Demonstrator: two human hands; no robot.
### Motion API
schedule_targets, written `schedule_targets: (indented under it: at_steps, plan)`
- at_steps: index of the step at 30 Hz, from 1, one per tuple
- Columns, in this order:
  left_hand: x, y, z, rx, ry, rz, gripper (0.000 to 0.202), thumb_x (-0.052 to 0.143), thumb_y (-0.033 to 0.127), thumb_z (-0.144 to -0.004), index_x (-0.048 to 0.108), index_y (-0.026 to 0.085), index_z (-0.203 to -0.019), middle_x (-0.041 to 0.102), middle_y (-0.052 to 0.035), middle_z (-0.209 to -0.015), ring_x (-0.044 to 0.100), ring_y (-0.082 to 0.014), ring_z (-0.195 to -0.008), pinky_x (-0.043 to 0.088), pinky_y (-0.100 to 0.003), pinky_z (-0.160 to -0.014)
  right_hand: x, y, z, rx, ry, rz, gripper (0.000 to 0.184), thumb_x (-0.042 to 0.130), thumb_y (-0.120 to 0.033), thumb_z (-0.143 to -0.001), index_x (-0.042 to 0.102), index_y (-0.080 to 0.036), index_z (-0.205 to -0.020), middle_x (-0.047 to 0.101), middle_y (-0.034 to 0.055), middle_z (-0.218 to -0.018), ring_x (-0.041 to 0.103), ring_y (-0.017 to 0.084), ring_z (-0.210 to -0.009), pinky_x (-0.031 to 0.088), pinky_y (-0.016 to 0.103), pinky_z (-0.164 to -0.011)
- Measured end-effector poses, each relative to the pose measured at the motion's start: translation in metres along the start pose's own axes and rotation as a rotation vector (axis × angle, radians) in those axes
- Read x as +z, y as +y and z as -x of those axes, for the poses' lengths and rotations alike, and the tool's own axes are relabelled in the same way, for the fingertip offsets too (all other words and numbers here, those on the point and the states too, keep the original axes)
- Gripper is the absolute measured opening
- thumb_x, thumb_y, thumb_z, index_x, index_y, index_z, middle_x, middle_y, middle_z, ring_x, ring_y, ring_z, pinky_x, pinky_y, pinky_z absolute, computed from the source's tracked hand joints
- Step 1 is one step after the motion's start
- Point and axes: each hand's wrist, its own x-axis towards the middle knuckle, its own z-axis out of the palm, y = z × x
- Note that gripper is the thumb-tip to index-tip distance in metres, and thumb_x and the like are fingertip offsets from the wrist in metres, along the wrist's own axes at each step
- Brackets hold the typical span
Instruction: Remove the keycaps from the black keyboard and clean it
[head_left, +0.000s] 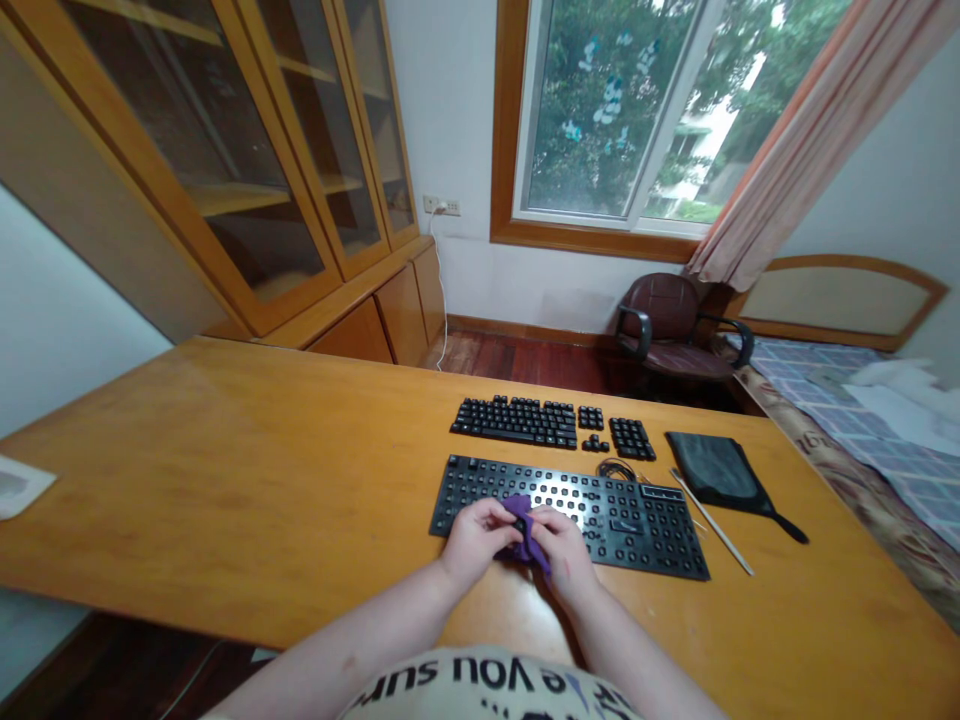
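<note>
A small purple cloth (537,562) is bunched between my two hands, just over the front edge of a black keyboard base (645,530) whose keycaps are off. My left hand (477,542) pinches the cloth from the left, fingers closed. From the right, my right hand (564,552) grips it too, thumb and fingers together. Something small and dark shows in the folds, perhaps a keycap, though the fingers partly hide it. Behind the base, loose black keycaps (517,420) stand in keyboard order, with a number-pad group (632,438) at their right.
Right of the keyboard base lie a thin white stick (712,522) and a black pouch (716,472) with a strap. A coiled cable (616,469) sits behind the base. White paper (22,486) rests at the wooden desk's (247,470) left edge. An armchair (667,325) stands beyond.
</note>
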Motion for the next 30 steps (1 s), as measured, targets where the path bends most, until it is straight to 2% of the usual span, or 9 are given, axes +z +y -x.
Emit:
schedule_targets:
  at_steps: [7, 12, 18, 25, 30]
  plan:
    - [0.0, -0.001, -0.001, 0.004, -0.002, -0.003, 0.019, 0.072, 0.018, -0.053, 0.055, 0.016, -0.061, 0.06, 0.0043, -0.051, 0.055, -0.01, -0.048, 0.045, -0.022, -0.051, 0.003, 0.006, 0.001, 0.035, 0.022, -0.096, 0.015, 0.074, -0.03, -0.062, 0.073, -0.023, -0.076, 0.066, 0.003, -0.081, 0.059, 0.019, -0.075, 0.047, 0.03, -0.07]
    - [0.001, -0.001, 0.0, 0.037, 0.006, -0.073, 0.019, 0.07, 0.018, -0.058, 0.055, 0.016, -0.068, 0.059, 0.0039, -0.057, 0.056, -0.0104, -0.054, 0.045, -0.023, -0.056, 0.002, -0.001, -0.001, 0.004, 0.09, 0.002, 0.014, 0.074, -0.033, -0.063, 0.07, -0.02, -0.063, 0.063, 0.0024, -0.07, 0.058, 0.018, -0.07, 0.046, 0.03, -0.07]
    - [0.002, -0.005, 0.001, 0.166, -0.059, -0.148, 0.027, 0.069, 0.011, -0.06, 0.052, 0.017, -0.08, 0.058, 0.0025, -0.07, 0.057, -0.0118, -0.069, 0.046, -0.023, -0.066, 0.004, 0.004, 0.0, 0.118, 0.082, -0.139, 0.02, 0.073, -0.038, -0.065, 0.069, -0.019, -0.069, 0.064, 0.0024, -0.072, 0.056, 0.015, -0.057, 0.045, 0.026, -0.05]
    - [0.0, 0.002, 0.0, 0.241, -0.044, -0.17, 0.017, 0.06, 0.022, -0.075, 0.062, 0.016, -0.09, 0.063, -0.0052, -0.088, 0.061, -0.0165, -0.083, 0.049, -0.03, -0.079, 0.007, 0.003, 0.003, 0.189, 0.119, -0.239, 0.024, 0.074, -0.039, -0.065, 0.068, -0.018, -0.077, 0.063, -0.0011, -0.063, 0.053, 0.013, -0.048, 0.043, 0.024, -0.044]
    - [-0.004, 0.007, 0.0, 0.324, -0.048, -0.343, 0.019, 0.058, 0.024, -0.077, 0.071, 0.018, -0.09, 0.066, -0.0085, -0.095, 0.061, -0.0199, -0.092, 0.048, -0.035, -0.087, 0.007, 0.005, 0.001, 0.165, 0.175, -0.234, 0.025, 0.078, -0.034, -0.06, 0.069, -0.018, -0.076, 0.067, 0.0007, -0.068, 0.058, 0.015, -0.056, 0.047, 0.027, -0.054]
